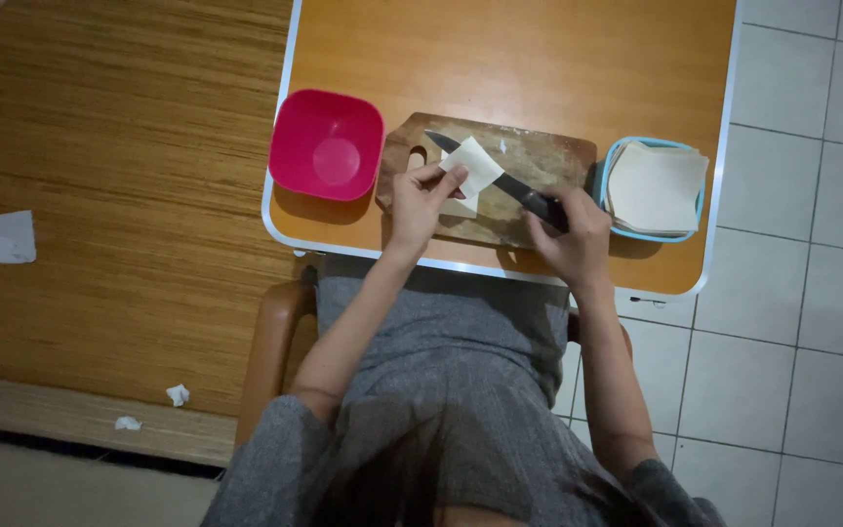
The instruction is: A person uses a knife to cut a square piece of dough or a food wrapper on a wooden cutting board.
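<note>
My left hand (420, 198) pinches a pale square dough sheet (474, 164) over a wooden cutting board (548, 156). My right hand (570, 237) grips the black handle of a knife (495, 174), whose dark blade runs up and left under the sheet. A second pale piece (461, 206) lies on the board below the sheet. The board sits on a small orange table (500, 59) with a white rim.
An empty pink square bowl (326, 143) stands left of the board. A light blue container (616, 156) with a stack of pale sheets (656, 185) stands to the right. Wood mat floor with crumpled paper scraps (0, 237) lies left, white tiles right.
</note>
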